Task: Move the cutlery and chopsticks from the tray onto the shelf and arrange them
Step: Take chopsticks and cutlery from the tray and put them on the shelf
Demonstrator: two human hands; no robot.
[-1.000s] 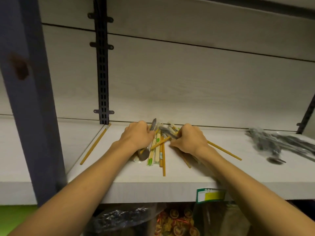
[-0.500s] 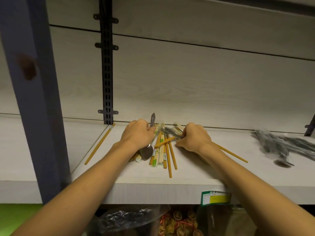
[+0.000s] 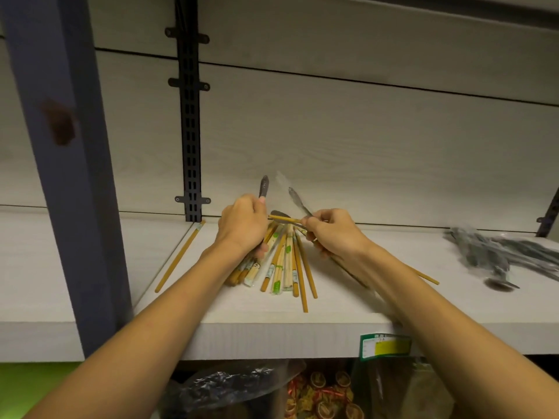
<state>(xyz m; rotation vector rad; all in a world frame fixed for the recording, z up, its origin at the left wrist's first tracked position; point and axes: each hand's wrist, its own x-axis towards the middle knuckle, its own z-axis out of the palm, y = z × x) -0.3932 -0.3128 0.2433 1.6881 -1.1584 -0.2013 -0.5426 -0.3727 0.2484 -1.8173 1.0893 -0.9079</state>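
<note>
A fan of yellow and paper-wrapped chopsticks (image 3: 282, 261) lies on the pale shelf (image 3: 272, 316) between my hands. My left hand (image 3: 242, 226) grips a metal spoon (image 3: 263, 186), whose handle end sticks up above the fist; the bowl is hidden. My right hand (image 3: 331, 232) pinches a plastic-wrapped metal utensil (image 3: 298, 199) lifted above the pile, with one yellow chopstick (image 3: 284, 219) lying across its fingers. A single chopstick (image 3: 180, 257) lies apart at the left. Another chopstick (image 3: 425, 276) pokes out behind my right forearm.
A bundle of wrapped dark cutlery (image 3: 496, 255) lies at the right of the shelf. A blue upright post (image 3: 60, 146) stands at the left, a black slotted rail (image 3: 189, 116) on the back wall. Bagged goods (image 3: 317, 394) sit on the level below, under a green price tag (image 3: 385, 346).
Both hands have risen from the pile: the left lifts the spoon more upright, the right lifts the wrapped utensil clear of the chopsticks. The chopsticks lie slightly more gathered.
</note>
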